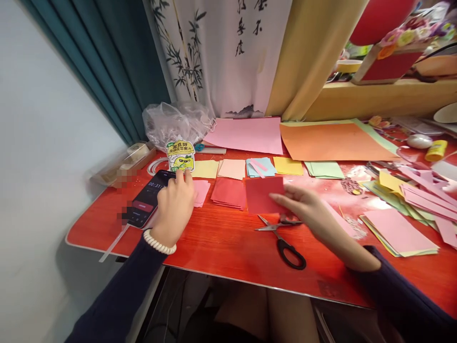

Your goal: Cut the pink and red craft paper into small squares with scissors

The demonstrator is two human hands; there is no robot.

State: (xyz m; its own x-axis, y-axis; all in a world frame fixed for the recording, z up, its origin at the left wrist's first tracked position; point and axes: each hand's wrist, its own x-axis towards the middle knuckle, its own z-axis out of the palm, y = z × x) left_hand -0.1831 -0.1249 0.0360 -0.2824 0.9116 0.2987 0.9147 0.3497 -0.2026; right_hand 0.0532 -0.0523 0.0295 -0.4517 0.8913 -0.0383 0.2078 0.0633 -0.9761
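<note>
My right hand [303, 202] pinches a red paper square [263, 196] by its right edge, thumb on top, just above the table. Below it lie black-handled scissors [278, 238], their blades apart. My left hand [177, 202] reaches forward beside a phone [150, 197] that shows a running timer. Its fingers are partly bent, with the tips at the lower edge of a yellow cartoon label [181, 155]; whether they touch it I cannot tell. Near that hand are a pink paper stack [202, 193] and a red paper stack [228, 193].
Behind these lie yellow [206, 169], peach [231, 169], blue [260, 166] and green [324, 169] paper stacks. Large pink [246, 133] and orange [332, 140] sheets lie at the back. Pink sheets [400, 231] and paper strips crowd the right. A plastic bag [174, 124] sits back left.
</note>
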